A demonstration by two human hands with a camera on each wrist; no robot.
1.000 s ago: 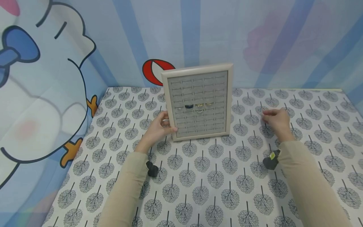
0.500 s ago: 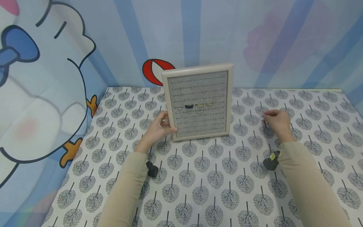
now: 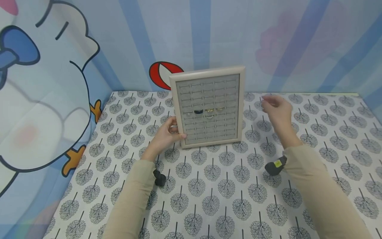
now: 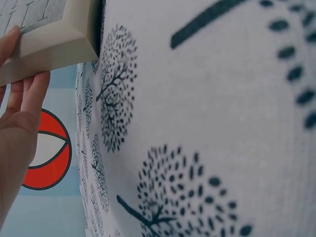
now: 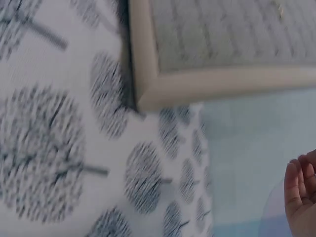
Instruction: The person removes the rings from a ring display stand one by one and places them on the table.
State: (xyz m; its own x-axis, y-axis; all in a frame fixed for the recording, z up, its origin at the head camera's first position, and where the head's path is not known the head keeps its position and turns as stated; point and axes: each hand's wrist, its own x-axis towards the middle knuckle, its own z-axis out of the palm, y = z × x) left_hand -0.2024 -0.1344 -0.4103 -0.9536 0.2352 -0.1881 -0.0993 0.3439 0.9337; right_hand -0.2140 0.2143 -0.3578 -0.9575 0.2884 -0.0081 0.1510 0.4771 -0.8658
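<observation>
A ring display board (image 3: 209,126) in a cream frame stands tilted back on the table. My left hand (image 3: 165,134) grips its lower left edge, thumb on the front and fingers behind. Several rings sit in the slots of its grey padding, among them a dark blue ring (image 3: 198,112) and a gold ring (image 3: 210,110). Right of the board, my right hand (image 3: 279,111) is raised with its thumb and fingers drawn together, pinching a small ring that hardly shows. In the right wrist view, the curled fingers (image 5: 298,185) are at the lower right.
A white cloth with grey tree prints (image 3: 197,186) covers the table. Behind it hangs a pale blue cartoon backdrop (image 3: 223,33), close behind the display board. Black wrist cameras (image 3: 274,167) sit under both sleeves.
My right hand has lifted off the cloth and moved up and left towards the board; a small pale ring showed at its fingertips half a second ago. The left hand and board have stayed put.
</observation>
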